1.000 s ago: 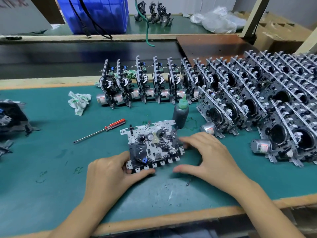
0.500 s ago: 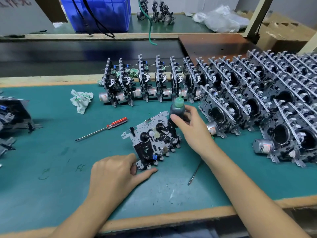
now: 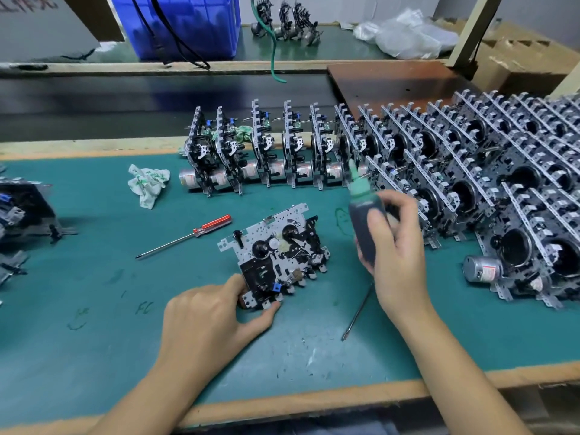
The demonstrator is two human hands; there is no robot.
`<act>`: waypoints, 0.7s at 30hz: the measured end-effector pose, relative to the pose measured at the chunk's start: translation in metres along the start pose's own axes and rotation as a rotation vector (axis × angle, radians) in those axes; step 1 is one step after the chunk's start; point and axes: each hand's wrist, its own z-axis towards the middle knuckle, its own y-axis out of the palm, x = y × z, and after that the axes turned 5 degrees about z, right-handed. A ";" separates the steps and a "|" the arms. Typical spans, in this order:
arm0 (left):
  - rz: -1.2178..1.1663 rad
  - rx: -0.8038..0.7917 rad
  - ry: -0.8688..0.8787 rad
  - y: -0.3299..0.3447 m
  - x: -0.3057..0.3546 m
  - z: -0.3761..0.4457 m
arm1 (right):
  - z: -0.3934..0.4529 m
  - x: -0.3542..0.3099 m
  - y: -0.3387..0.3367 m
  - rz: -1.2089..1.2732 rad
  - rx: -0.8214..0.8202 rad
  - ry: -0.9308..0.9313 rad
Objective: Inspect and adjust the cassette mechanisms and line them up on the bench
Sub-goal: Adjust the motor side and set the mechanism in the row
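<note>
Nearest, both forearms reach in from the lower edge, cut off by the frame. The left hand (image 3: 207, 321) grips the near corner of a cassette mechanism (image 3: 276, 255), thumb under its front edge and fingers curled out of sight behind the knuckles. The mechanism is on the green worktop (image 3: 94, 309), turned at an angle, its far side seemingly raised, though how far is hard to judge. To its right, the right hand (image 3: 395, 246) is closed round a dark bottle (image 3: 365, 224) with a green nozzle, held clear of the worktop and tilted slightly left; the palm hides the bottle's lower end. A thin metal rod (image 3: 357, 312) lies on the worktop below that wrist, its upper end hidden by the hand.

Further back, a red-handled screwdriver (image 3: 185, 237) lies left of the mechanism, and a crumpled cloth (image 3: 147, 183) beyond it. At the left edge, more mechanism parts (image 3: 22, 211) are cut off by the frame.

Behind, a row of mechanisms (image 3: 266, 152) stands on edge, and a dense block of them (image 3: 486, 183) fills the right side, overlapping so single units are hard to count. Furthest, a blue crate (image 3: 188, 23) with black cables, a few more mechanisms (image 3: 288, 20), a plastic bag (image 3: 405, 36).
</note>
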 end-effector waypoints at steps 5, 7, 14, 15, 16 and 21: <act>-0.005 0.019 0.008 -0.001 0.000 0.000 | -0.019 -0.002 -0.007 -0.055 -0.068 -0.081; -0.007 0.019 0.008 -0.001 0.001 0.000 | -0.021 -0.003 -0.007 0.035 -0.061 -0.062; -0.002 0.012 0.011 -0.001 0.001 0.000 | -0.020 -0.003 -0.007 0.407 0.066 0.023; -0.002 0.014 0.012 -0.001 0.001 -0.001 | -0.021 -0.004 -0.007 0.419 0.101 0.044; -0.001 0.016 0.013 -0.001 0.001 -0.001 | -0.022 -0.003 -0.007 0.408 0.135 0.060; 0.003 0.023 0.024 -0.001 0.001 0.000 | -0.025 -0.004 -0.001 0.277 0.124 0.083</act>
